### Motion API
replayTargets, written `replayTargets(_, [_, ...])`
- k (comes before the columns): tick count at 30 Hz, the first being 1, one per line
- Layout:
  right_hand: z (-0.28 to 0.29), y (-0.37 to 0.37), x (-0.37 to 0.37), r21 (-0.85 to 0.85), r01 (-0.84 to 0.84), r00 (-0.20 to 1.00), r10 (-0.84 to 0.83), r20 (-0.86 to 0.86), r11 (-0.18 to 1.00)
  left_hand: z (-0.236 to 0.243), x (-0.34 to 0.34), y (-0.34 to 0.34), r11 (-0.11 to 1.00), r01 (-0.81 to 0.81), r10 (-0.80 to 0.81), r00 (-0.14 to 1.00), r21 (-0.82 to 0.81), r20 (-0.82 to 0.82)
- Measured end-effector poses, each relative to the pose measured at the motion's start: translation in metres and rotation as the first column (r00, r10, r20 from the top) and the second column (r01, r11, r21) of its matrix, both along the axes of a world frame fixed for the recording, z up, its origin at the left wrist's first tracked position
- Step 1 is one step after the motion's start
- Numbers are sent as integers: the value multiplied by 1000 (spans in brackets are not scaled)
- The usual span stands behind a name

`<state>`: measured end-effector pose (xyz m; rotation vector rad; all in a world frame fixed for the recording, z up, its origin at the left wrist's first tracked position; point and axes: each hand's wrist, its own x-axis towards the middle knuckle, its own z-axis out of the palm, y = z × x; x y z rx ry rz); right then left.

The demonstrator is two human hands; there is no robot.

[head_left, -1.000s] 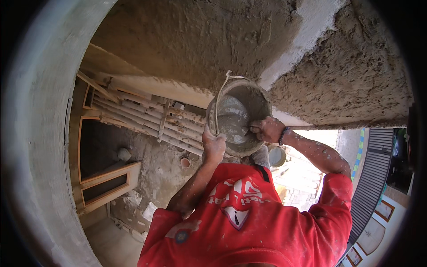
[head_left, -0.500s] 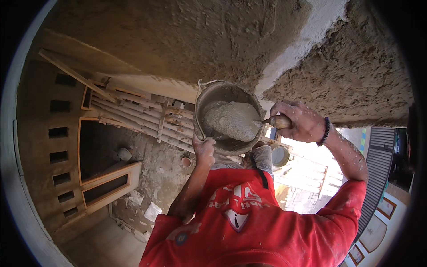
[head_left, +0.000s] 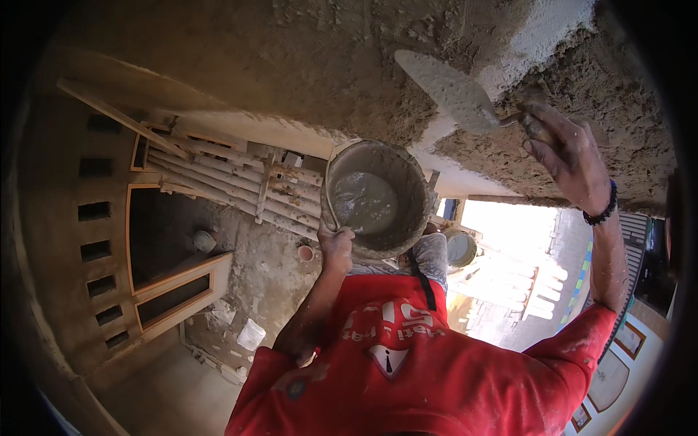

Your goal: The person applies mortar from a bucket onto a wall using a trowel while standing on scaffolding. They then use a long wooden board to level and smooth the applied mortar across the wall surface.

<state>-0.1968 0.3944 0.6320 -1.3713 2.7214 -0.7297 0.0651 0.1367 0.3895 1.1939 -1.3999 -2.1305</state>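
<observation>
While the right grip [head_left: 579,163] is closed around the handle of a trowel [head_left: 447,91], I see its blade slant up and left in front of the wall. Grey mortar [head_left: 363,200] coats the blade; how thick that load is, and whether it touches the wall, I cannot tell from this angle. My left grip [head_left: 337,251] is clamped on the near-left rim of a bucket [head_left: 408,178], which hangs tilted just before the red shirt [head_left: 436,356], with mortar pooled at its bottom.

Beyond the blade, the work looks partway along to me. At upper left the wall carries a dark coat [head_left: 291,65], uneven but continuous; to the right lies a coarse, lumpy stretch [head_left: 632,109]. Between them a pale strip [head_left: 534,51] appears uncoated, so I judge that strip, and perhaps smoothing of the coarse stretch, to be left. Mortar remains for more.

Farther out, a second bucket [head_left: 471,251] stands below and right of the held one. Left of it I make out wooden poles [head_left: 233,189], a small reddish pot [head_left: 305,253] and a wood-framed opening [head_left: 134,247].
</observation>
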Motion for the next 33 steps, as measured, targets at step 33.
replayTargets(33, [-173, -56, 63, 103, -206, 890, 143, 432, 973, -1, -20, -1, 998, -33, 39, 994, -58, 99])
